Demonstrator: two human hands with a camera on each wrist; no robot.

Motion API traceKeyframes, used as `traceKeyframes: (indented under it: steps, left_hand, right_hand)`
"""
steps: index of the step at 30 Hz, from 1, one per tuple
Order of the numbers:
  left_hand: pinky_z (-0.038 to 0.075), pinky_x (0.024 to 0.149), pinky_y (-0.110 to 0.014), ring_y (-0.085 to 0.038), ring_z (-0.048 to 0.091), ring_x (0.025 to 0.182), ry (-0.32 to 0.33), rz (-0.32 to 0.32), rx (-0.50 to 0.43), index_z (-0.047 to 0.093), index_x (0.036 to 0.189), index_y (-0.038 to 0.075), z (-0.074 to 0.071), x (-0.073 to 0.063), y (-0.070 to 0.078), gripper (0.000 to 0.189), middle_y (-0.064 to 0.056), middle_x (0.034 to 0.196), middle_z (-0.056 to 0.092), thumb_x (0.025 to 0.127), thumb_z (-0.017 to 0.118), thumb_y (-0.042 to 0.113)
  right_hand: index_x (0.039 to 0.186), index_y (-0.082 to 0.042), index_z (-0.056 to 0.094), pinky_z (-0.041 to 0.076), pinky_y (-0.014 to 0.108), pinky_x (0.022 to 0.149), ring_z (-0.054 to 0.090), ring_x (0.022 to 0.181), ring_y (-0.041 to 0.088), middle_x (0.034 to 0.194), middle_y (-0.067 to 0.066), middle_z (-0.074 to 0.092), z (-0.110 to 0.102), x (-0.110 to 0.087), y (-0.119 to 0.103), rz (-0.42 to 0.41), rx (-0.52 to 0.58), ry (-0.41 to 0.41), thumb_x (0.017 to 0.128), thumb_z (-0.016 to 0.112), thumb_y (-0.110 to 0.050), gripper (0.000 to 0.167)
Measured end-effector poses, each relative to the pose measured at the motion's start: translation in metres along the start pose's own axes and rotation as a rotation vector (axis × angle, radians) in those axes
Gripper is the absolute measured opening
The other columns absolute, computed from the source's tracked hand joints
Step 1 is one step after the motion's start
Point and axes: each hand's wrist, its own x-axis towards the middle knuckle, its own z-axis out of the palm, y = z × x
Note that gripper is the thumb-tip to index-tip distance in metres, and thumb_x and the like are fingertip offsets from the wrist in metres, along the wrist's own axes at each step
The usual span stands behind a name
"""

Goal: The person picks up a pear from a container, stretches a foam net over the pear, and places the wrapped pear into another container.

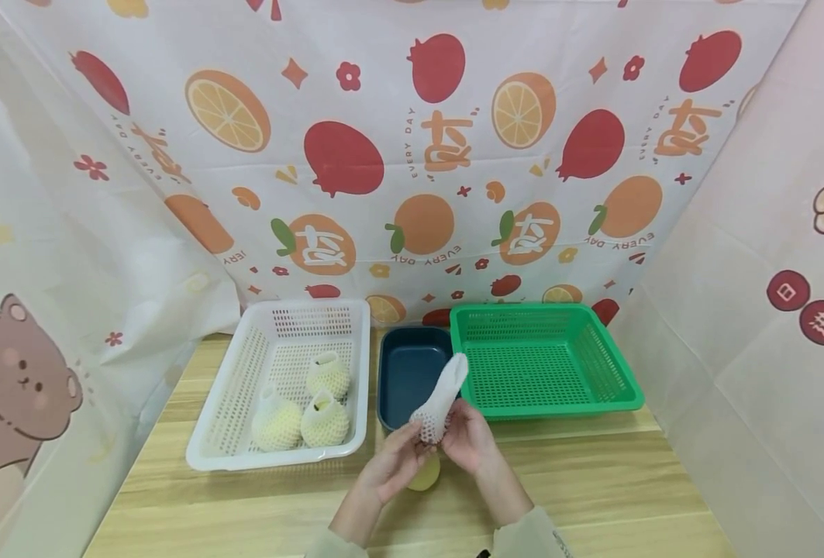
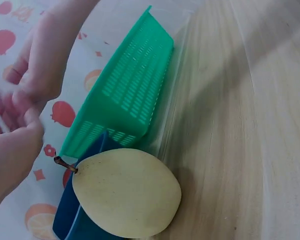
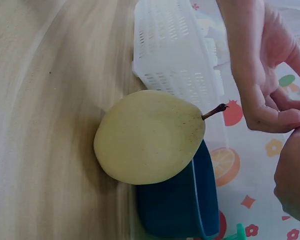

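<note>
A white foam fruit net (image 1: 445, 395) is held up over the table, its long narrow end pointing up and away. My left hand (image 1: 392, 463) pinches its lower end from the left, and my right hand (image 1: 470, 438) grips the same end from the right. Below the hands a bare yellow pear (image 1: 424, 473) rests on the table; its dark stem shows in both wrist views, where the pear (image 2: 127, 192) is apart from the hands. In the wrist views the net is mostly out of sight or blurred.
To the left, a white basket (image 1: 198, 446) contains three pears in foam nets (image 1: 277, 425). A dark blue tray (image 1: 408, 372) stands behind my hands. At the right is a green basket (image 1: 533, 376). Printed cloth (image 1: 384, 116) hangs behind the wooden table (image 1: 593, 496).
</note>
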Motion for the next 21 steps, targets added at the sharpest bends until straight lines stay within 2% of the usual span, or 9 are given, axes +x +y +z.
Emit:
traceKeyframes:
  steps: [3, 6, 8, 10, 12, 14, 16, 18, 21]
  left_hand:
    - [0.034, 0.097, -0.026, -0.014, 0.047, 0.108, 0.011, 0.108, -0.067, 0.05, 0.113, 0.008, 0.0, 0.001, 0.002, 0.023, -0.004, 0.116, 0.052, 0.101, 0.031, 0.014]
    - [0.032, 0.098, -0.024, -0.011, 0.048, 0.11, 0.026, 0.162, -0.128, 0.053, 0.11, 0.01, 0.0, 0.001, 0.005, 0.028, -0.001, 0.114, 0.057, 0.102, 0.026, 0.016]
    - [0.035, 0.094, -0.022, -0.008, 0.052, 0.103, 0.06, 0.167, -0.127, 0.056, 0.105, 0.01, 0.001, 0.001, 0.006, 0.031, 0.001, 0.107, 0.06, 0.103, 0.025, 0.016]
    - [0.041, 0.087, -0.017, -0.003, 0.055, 0.092, 0.102, 0.158, -0.095, 0.059, 0.099, 0.009, 0.002, 0.002, 0.005, 0.034, 0.002, 0.1, 0.06, 0.102, 0.025, 0.013]
    - [0.045, 0.07, -0.009, 0.001, 0.055, 0.074, 0.165, 0.146, -0.041, 0.059, 0.095, 0.009, 0.002, 0.002, 0.003, 0.034, 0.001, 0.09, 0.059, 0.102, 0.026, 0.01]
    - [0.04, 0.052, -0.004, 0.005, 0.049, 0.057, 0.221, 0.131, 0.031, 0.056, 0.09, 0.008, 0.002, 0.002, -0.001, 0.031, 0.002, 0.079, 0.054, 0.101, 0.026, 0.008]
    - [0.032, 0.042, -0.003, 0.006, 0.039, 0.048, 0.288, 0.115, 0.118, 0.051, 0.09, 0.008, 0.0, 0.001, -0.003, 0.025, 0.004, 0.073, 0.047, 0.1, 0.028, 0.007]
    - [0.034, 0.045, -0.007, 0.003, 0.04, 0.051, 0.323, 0.111, 0.22, 0.049, 0.098, 0.003, -0.002, -0.001, -0.005, 0.019, 0.003, 0.075, 0.047, 0.099, 0.031, 0.009]
    - [0.042, 0.061, -0.014, -0.002, 0.048, 0.07, 0.367, 0.12, 0.402, 0.044, 0.115, -0.008, -0.005, -0.005, -0.007, 0.027, -0.001, 0.09, 0.052, 0.099, 0.034, 0.011]
  right_hand:
    - [0.117, -0.001, 0.041, 0.042, 0.022, 0.086, 0.051, 0.097, 0.013, 0.108, 0.006, 0.053, -0.002, 0.0, 0.0, 0.053, 0.019, -0.043, 0.088, 0.032, -0.011, 0.031]
    - [0.133, -0.002, 0.023, 0.036, 0.024, 0.095, 0.045, 0.112, 0.018, 0.125, 0.011, 0.043, -0.004, -0.001, 0.001, 0.154, -0.021, -0.077, 0.092, 0.03, -0.027, 0.049]
    - [0.133, -0.003, 0.025, 0.039, 0.023, 0.09, 0.047, 0.108, 0.016, 0.123, 0.01, 0.044, -0.004, -0.001, 0.002, 0.208, -0.09, -0.065, 0.094, 0.031, -0.04, 0.054]
    - [0.128, -0.007, 0.036, 0.041, 0.022, 0.086, 0.049, 0.103, 0.014, 0.116, 0.008, 0.049, -0.005, 0.0, 0.003, 0.234, -0.173, -0.043, 0.094, 0.033, -0.048, 0.053]
    - [0.117, -0.011, 0.048, 0.042, 0.023, 0.083, 0.051, 0.098, 0.013, 0.11, 0.004, 0.053, -0.006, 0.0, 0.004, 0.207, -0.251, -0.007, 0.095, 0.037, -0.045, 0.042]
    - [0.109, -0.015, 0.054, 0.041, 0.027, 0.084, 0.051, 0.098, 0.013, 0.107, 0.002, 0.056, -0.006, 0.001, 0.005, 0.151, -0.32, 0.035, 0.095, 0.042, -0.038, 0.03]
    - [0.103, -0.016, 0.058, 0.043, 0.028, 0.082, 0.053, 0.095, 0.013, 0.103, 0.0, 0.058, -0.008, 0.002, 0.006, 0.091, -0.379, 0.087, 0.095, 0.046, -0.032, 0.021]
    - [0.099, -0.013, 0.061, 0.046, 0.027, 0.077, 0.055, 0.089, 0.012, 0.097, 0.0, 0.06, -0.01, 0.003, 0.009, 0.027, -0.464, 0.157, 0.093, 0.053, -0.029, 0.019]
    - [0.09, -0.007, 0.061, 0.047, 0.024, 0.065, 0.054, 0.076, 0.011, 0.083, 0.001, 0.059, -0.015, 0.004, 0.015, -0.062, -0.66, 0.246, 0.092, 0.055, -0.026, 0.02]
